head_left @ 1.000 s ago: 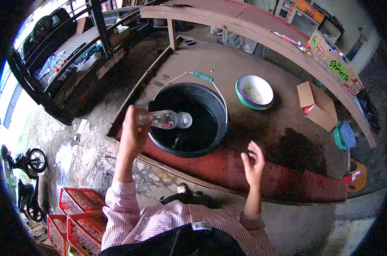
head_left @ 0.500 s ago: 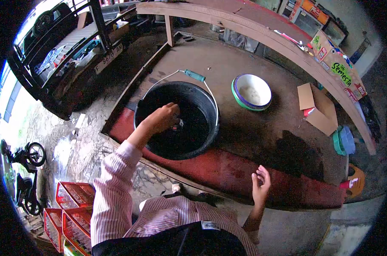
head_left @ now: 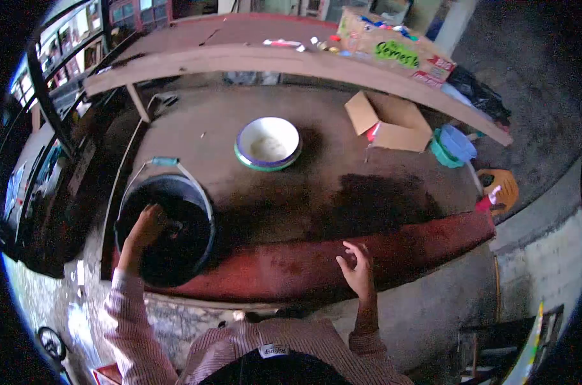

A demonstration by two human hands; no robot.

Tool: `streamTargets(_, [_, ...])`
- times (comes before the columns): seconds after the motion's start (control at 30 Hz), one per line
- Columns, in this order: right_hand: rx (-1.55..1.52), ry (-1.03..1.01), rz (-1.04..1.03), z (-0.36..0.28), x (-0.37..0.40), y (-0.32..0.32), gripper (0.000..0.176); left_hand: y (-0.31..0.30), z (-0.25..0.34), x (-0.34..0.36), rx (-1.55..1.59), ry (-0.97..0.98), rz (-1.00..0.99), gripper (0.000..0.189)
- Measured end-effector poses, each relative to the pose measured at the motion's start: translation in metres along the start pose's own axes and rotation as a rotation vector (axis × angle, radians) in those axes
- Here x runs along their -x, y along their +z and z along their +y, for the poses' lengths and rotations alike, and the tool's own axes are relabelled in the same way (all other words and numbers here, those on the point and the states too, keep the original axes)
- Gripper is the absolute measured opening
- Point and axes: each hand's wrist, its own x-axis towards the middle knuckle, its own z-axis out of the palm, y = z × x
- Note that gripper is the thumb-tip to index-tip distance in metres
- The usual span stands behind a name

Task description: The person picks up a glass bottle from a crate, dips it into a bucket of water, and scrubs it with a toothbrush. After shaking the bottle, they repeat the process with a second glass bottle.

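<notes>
Your left grip (head_left: 148, 224) down inside black bucket (head_left: 209, 215), fingers curled; hold hidden, cannot tell. Your right grip (head_left: 358, 266) spread, empty, over counter (head_left: 304, 186) edge, probably for balance.

The person wears a pink-and-white striped long-sleeved shirt (head_left: 134, 324) and a dark, white-labelled garment (head_left: 275, 373).

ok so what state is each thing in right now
bucket: upright, open top, inside too dark to tell how full
bucket handle: folded down behind the far rim
left hand: reached down into the bucket, grip hidden
right hand: empty, fingers loosely curled
bowl: upright, pale residue inside
cardboard box: open, flap out
dark patch: looks wet
</notes>
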Motion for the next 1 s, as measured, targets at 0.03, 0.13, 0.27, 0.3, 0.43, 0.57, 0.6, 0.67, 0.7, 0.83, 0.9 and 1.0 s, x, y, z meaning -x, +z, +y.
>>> streamTargets(0.03, [-0.005, -0.013, 0.017, 0.002, -0.006, -0.011, 0.032, -0.014, -0.053, 0.008, 0.042, -0.043, -0.017, 0.018])
streamTargets(0.13, [0.019, -0.077, 0.057, 0.016, -0.041, -0.045, 0.032, -0.048, -0.096, 0.018, -0.219, -0.065, -0.178, 0.021])
streamTargets(0.27, [0.071, -0.197, 0.049, 0.008, -0.107, -0.074, 0.030, -0.046, -0.060, 0.037, -0.253, -0.229, 0.003, 0.023])
streamTargets(0.3, [0.042, -0.232, 0.044, -0.001, -0.129, -0.076, 0.029, -0.044, -0.029, 0.036, -0.263, -0.230, 0.019, 0.023])
streamTargets(0.43, [0.089, -0.515, 0.142, -0.082, -0.226, -0.070, 0.026, -0.040, 0.026, 0.044, -0.268, -0.700, -0.242, 0.033])
streamTargets(0.57, [0.180, -0.794, 0.313, -0.157, -0.336, -0.027, 0.028, -0.037, -0.010, 0.053, -0.718, -0.579, -0.468, 0.037])
streamTargets(0.6, [0.245, -0.815, 0.335, -0.170, -0.358, -0.014, 0.028, -0.036, -0.018, 0.054, -0.794, -0.573, -0.530, 0.038])
streamTargets(0.67, [0.542, -0.705, 0.245, -0.195, -0.378, 0.005, 0.032, -0.038, -0.033, 0.055, -0.942, -0.567, -0.678, 0.041])
streamTargets(0.7, [0.528, -0.713, 0.243, -0.203, -0.388, 0.012, 0.032, -0.039, -0.039, 0.056, -1.025, -0.576, -0.764, 0.043])
streamTargets(0.83, [0.674, -0.465, -0.152, -0.192, -0.429, 0.033, 0.035, -0.037, 0.005, 0.042, -1.062, -0.465, -0.711, 0.041])
streamTargets(0.9, [0.625, -0.560, -0.182, -0.188, -0.431, 0.037, 0.033, -0.036, 0.010, 0.045, -0.917, -0.361, -0.611, 0.036])
streamTargets(1.0, [0.561, -0.521, -0.076, -0.184, -0.423, 0.038, 0.029, -0.031, 0.016, 0.051, -1.076, -0.433, -0.634, 0.023])
